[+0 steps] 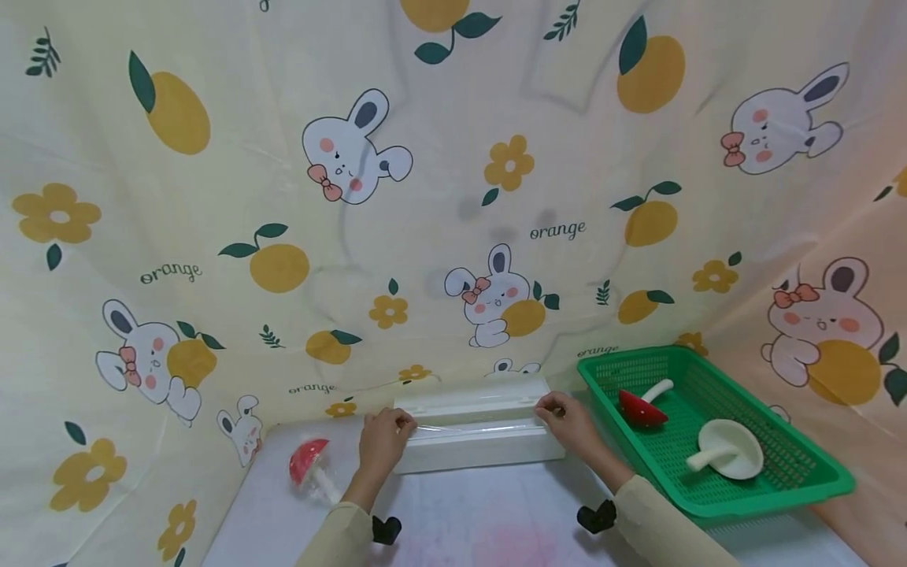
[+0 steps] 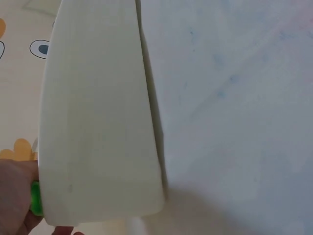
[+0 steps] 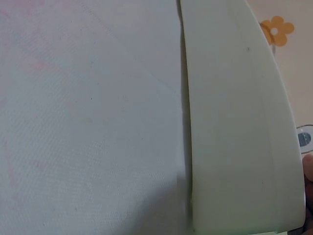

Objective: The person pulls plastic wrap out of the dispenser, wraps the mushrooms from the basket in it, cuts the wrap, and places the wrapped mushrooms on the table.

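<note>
A long white cling film dispenser (image 1: pixel 482 454) lies on the table with its lid (image 1: pixel 471 391) raised at the back. Across its opening stretches a glossy strip of clear cling film (image 1: pixel 471 428). My left hand (image 1: pixel 383 442) pinches the film at the dispenser's left end, and my right hand (image 1: pixel 575 429) pinches it at the right end. The left wrist view shows the dispenser's smooth front, with a small green part (image 2: pixel 36 198) beside the fingers. In the right wrist view only a sliver of the fingers (image 3: pixel 308 169) shows past the dispenser's edge.
Left of my left hand lies a red-capped toy mushroom (image 1: pixel 309 463) in clear wrap. A green basket (image 1: pixel 765 504) stands at the right, holding a red toy mushroom (image 1: pixel 641 409) and a white one (image 1: pixel 737 449). A patterned cloth (image 1: pixel 439 315) hangs behind the table.
</note>
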`<state>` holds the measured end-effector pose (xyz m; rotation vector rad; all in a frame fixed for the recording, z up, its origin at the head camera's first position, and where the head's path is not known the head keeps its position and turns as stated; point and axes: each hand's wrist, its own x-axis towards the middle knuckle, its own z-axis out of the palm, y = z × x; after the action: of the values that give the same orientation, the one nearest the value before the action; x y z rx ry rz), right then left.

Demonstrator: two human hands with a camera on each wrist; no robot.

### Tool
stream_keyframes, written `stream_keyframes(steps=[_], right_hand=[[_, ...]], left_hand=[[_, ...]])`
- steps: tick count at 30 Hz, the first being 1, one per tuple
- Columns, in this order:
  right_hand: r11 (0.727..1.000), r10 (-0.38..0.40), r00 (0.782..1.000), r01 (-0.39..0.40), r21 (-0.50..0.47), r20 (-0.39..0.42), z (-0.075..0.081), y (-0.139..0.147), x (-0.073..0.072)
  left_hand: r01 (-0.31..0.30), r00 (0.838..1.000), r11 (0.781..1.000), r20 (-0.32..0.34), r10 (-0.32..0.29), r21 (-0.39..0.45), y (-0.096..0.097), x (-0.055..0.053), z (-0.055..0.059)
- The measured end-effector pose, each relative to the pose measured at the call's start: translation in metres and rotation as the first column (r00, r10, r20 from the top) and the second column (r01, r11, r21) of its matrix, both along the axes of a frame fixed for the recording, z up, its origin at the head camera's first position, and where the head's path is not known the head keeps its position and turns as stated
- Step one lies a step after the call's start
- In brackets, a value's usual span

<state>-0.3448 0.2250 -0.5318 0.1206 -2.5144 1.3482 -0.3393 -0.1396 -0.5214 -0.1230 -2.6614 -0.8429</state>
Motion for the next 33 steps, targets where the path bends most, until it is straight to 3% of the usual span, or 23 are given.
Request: stream_keyframes(steps=[16, 23, 28, 33], right_hand=[[1.0, 0.016, 1.0, -0.016, 0.021, -0.006, 0.005, 0.0, -0.002], [0.999, 0.021, 0.998, -0.019, 0.038, -0.051, 0.009, -0.001, -0.002], [1.0, 0.006, 0.997, -0.004, 0.027, -0.079, 0.015, -0.001, -0.003], [1.0, 0.011, 0.999, -0.01, 0.01, -0.053, 0.025, -0.001, -0.001]], left_hand=[[0.012, 0.999, 1.0, -0.034, -0.011, 0.027, -0.006, -0.008, 0.0], [0.017, 1.0, 0.989, 0.024, -0.02, 0.149, -0.011, -0.007, 0.008], [0.043, 0.996, 0.985, 0.064, -0.054, 0.165, -0.012, -0.007, 0.017], [0.057, 0.993, 0.98, 0.093, -0.076, 0.192, -0.013, -0.007, 0.024]])
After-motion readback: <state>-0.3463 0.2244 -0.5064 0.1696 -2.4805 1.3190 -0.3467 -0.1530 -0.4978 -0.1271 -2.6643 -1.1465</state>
